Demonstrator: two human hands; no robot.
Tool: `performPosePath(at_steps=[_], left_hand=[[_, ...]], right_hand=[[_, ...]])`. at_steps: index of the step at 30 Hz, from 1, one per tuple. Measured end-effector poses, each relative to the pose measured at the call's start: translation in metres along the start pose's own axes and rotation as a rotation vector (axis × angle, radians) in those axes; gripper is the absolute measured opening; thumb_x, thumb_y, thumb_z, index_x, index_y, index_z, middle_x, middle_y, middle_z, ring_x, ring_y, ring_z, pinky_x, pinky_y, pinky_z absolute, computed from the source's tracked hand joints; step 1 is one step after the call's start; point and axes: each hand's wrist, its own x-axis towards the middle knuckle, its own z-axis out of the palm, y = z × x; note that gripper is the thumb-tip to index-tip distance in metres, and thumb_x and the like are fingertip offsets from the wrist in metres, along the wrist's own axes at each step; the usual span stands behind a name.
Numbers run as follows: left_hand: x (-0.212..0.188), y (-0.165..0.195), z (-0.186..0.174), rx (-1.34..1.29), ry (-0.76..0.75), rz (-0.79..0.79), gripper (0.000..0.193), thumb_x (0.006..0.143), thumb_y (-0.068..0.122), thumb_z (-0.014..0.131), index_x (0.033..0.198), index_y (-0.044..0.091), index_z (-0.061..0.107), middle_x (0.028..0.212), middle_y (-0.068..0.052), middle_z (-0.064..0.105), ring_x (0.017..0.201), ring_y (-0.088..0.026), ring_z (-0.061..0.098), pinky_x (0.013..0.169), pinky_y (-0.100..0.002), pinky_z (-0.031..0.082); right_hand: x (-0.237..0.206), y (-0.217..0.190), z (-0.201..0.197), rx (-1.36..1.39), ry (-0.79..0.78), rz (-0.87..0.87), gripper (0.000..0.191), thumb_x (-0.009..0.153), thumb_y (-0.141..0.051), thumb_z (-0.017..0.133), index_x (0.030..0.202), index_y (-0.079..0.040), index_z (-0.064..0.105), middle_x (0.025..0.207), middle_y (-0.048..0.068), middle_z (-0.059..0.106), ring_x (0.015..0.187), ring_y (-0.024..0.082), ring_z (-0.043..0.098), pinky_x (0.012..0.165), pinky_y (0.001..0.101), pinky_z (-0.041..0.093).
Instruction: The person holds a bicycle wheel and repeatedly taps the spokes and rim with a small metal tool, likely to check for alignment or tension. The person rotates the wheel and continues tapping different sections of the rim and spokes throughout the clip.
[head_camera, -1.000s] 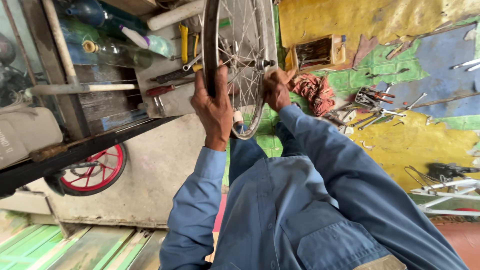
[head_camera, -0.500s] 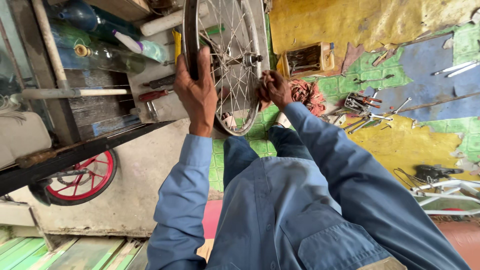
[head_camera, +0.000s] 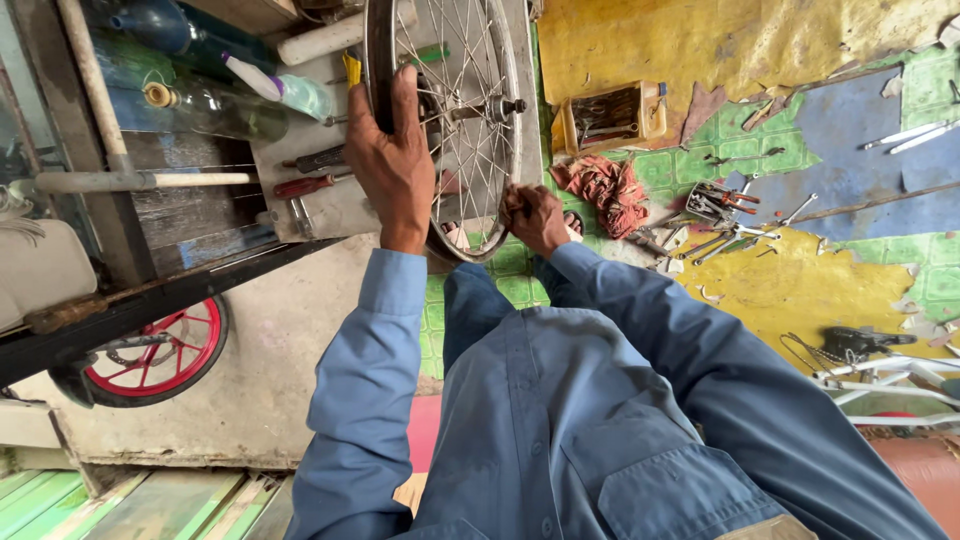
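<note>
A bare bicycle wheel (head_camera: 480, 150) with a metal rim, thin spokes and a hub axle stands upright in front of me. My left hand (head_camera: 392, 165) grips its rim on the left side, fingers wrapped over the edge. At the wheel's lower right, my right hand (head_camera: 533, 215) is closed around the spokes near the rim; whether it holds a small tool I cannot tell. Both arms are in blue sleeves.
A workbench (head_camera: 300, 200) at the left carries screwdrivers, bottles and pipes. A small red wheel (head_camera: 160, 355) sits below it. On the patchy green and yellow floor lie a red rag (head_camera: 605, 190), a yellow tool tray (head_camera: 610, 115), scattered pliers and wrenches (head_camera: 725, 205), and a white frame (head_camera: 890, 375).
The view has shifted right and the wheel now sits lower against my body. My left hand has slid up the rim; my right hand has dropped toward the wheel's lower right.
</note>
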Motion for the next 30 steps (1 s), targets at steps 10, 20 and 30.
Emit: performPosePath(at_steps=[10,20,30], left_hand=[[0.006,0.008,0.012,0.115,-0.028,-0.052,0.044,0.105,0.047,0.059,0.103,0.003,0.064,0.067,-0.003,0.059,0.051,-0.013,0.057,0.046,-0.032,0.045],[0.013,0.015,0.011,0.108,-0.002,0.022,0.043,0.108,0.046,0.060,0.104,0.003,0.063,0.073,-0.004,0.065,0.059,-0.015,0.063,0.052,-0.032,0.048],[0.017,0.013,0.015,0.150,-0.057,-0.036,0.045,0.104,0.047,0.059,0.105,0.002,0.065,0.069,-0.006,0.065,0.055,-0.015,0.065,0.049,-0.032,0.049]], right_hand=[[-0.026,-0.007,-0.006,-0.236,-0.083,0.012,0.031,0.087,-0.014,0.061,0.108,0.002,0.076,0.091,0.023,0.071,0.076,0.031,0.072,0.070,0.0404,0.059],[-0.045,-0.074,-0.014,-0.177,-0.238,-0.057,0.026,0.090,-0.013,0.064,0.106,0.004,0.074,0.089,0.021,0.071,0.076,0.028,0.072,0.070,0.0373,0.058],[-0.048,-0.115,-0.017,-0.011,-0.208,-0.309,0.035,0.088,-0.010,0.067,0.121,0.000,0.068,0.099,0.013,0.067,0.093,0.023,0.067,0.084,0.0352,0.057]])
